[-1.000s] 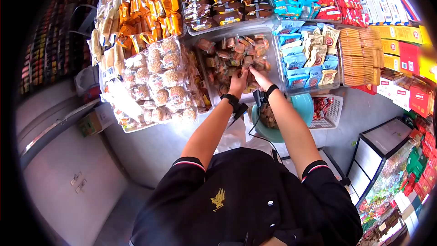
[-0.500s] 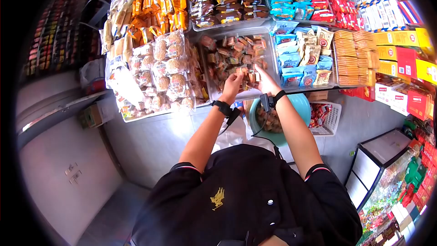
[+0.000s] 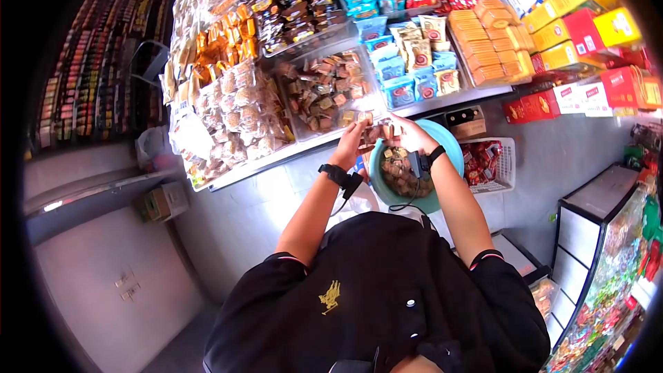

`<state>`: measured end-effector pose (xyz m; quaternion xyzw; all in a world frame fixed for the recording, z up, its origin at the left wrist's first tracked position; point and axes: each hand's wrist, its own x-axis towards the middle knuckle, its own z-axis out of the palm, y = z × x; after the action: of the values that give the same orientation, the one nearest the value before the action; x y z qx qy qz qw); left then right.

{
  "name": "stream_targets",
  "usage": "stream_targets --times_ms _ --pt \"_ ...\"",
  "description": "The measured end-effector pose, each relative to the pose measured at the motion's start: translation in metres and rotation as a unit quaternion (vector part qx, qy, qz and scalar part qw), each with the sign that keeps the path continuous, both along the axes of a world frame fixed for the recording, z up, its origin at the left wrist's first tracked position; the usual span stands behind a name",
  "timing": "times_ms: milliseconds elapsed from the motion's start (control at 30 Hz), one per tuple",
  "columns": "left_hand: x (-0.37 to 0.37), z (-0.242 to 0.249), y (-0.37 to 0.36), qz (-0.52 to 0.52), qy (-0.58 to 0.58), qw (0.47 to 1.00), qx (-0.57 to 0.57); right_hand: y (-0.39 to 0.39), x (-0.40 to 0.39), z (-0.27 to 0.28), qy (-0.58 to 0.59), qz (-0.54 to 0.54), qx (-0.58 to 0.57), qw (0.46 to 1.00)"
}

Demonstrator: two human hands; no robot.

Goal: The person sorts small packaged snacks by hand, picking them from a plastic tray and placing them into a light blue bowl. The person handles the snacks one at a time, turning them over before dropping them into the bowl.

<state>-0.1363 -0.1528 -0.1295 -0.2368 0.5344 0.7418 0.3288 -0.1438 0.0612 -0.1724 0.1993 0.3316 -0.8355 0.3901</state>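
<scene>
Small wrapped snacks (image 3: 376,132) are held between my two hands, at the front edge of a clear tray (image 3: 293,112) of similar snacks. My left hand (image 3: 351,139) has its fingers closed round the left side of them. My right hand (image 3: 410,135) is curved against their right side. Just below my right hand stands a turquoise basin (image 3: 452,159), with more wrapped snacks (image 3: 404,173) inside.
Brown-wrapped round snacks (image 3: 242,110) lie left of the tray, and blue and cream packets (image 3: 414,62) to its right. A white basket (image 3: 507,162) with red packets stands beside the basin. A black-edged cabinet (image 3: 580,235) is at the right.
Both hands have come from over the clear tray to its front edge, beside the basin, with several snacks now between them. The view has turned and shifted right.
</scene>
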Motion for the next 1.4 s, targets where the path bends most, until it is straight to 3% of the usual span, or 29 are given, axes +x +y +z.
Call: stream_targets --times_ms 133,233,367,433,500,633,867,933,1033,1133,1267,1333,1400 --pt "0.033 0.003 0.035 -0.067 -0.002 0.997 0.029 0.045 0.053 -0.003 0.076 -0.004 -0.019 0.997" --pt "0.055 -0.001 0.061 -0.108 -0.061 0.988 0.091 0.073 0.092 0.017 0.085 0.002 0.067 0.994" --pt "0.085 -0.002 0.1 -0.177 -0.061 0.979 0.079 0.103 0.138 0.02 0.098 -0.006 0.124 0.987" --pt "0.101 -0.073 0.106 -0.259 0.124 0.958 0.024 0.115 0.158 0.01 0.104 -0.036 0.149 0.983" --pt "0.113 -0.032 0.123 -0.179 -0.055 0.981 0.054 0.124 0.176 0.02 0.084 -0.038 0.154 0.984" --pt "0.131 -0.047 0.133 -0.209 -0.101 0.967 0.101 0.134 0.2 0.009 0.082 -0.041 0.17 0.981" --pt "0.154 -0.107 0.13 -0.137 -0.133 0.971 0.145 0.135 0.213 -0.015 0.018 -0.067 0.17 0.983" --pt "0.159 -0.13 0.12 -0.182 -0.068 0.973 0.123 0.137 0.212 -0.055 0.006 -0.072 0.138 0.988" --pt "0.167 -0.177 0.115 -0.337 0.196 0.921 -0.018 0.131 0.21 -0.062 0.01 -0.078 0.159 0.984" --pt "0.166 -0.177 0.121 -0.329 0.195 0.923 -0.043 0.124 0.209 -0.028 0.004 -0.092 0.107 0.99" --pt "0.158 -0.084 0.133 -0.4 0.188 0.897 -0.007 0.121 0.207 -0.038 -0.004 -0.075 0.073 0.994" --pt "0.156 -0.111 0.137 -0.356 0.089 0.929 0.038 0.12 0.204 -0.046 0.004 -0.073 0.075 0.994" --pt "0.154 -0.133 0.13 -0.385 0.19 0.903 -0.02 0.12 0.204 -0.054 0.003 -0.072 0.08 0.994"
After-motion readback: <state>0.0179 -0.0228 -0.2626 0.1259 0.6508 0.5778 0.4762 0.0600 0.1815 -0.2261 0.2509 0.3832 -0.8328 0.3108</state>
